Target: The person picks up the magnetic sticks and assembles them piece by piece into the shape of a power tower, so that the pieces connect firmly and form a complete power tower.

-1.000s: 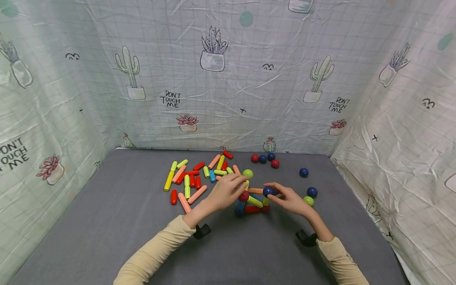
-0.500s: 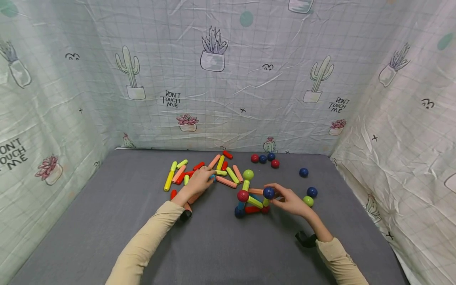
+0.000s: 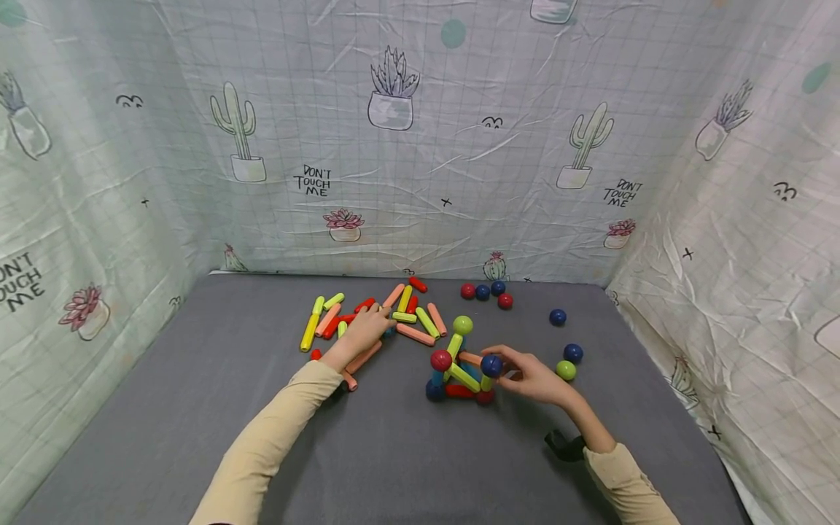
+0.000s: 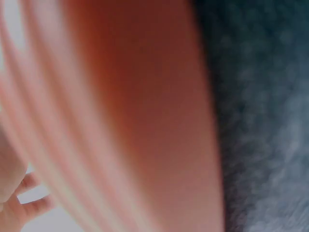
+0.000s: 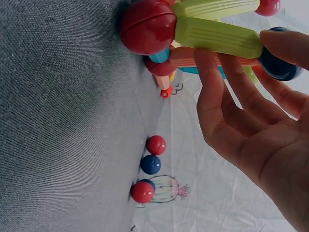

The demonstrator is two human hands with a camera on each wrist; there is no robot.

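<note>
One blue ball (image 3: 491, 366), right of lower centre, sits pinched by the thumb and fingers of the right hand (image 3: 534, 379) — best held gently so the toy frame (image 3: 464, 377) won't shift — while the left hand (image 3: 363, 329), finger grip impossible to tell, should pick lightly among sticks (image 3: 405, 318) left of centre.

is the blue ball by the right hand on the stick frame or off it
On: the blue ball sits at the end of a green stick, with the right hand touching it.
</note>
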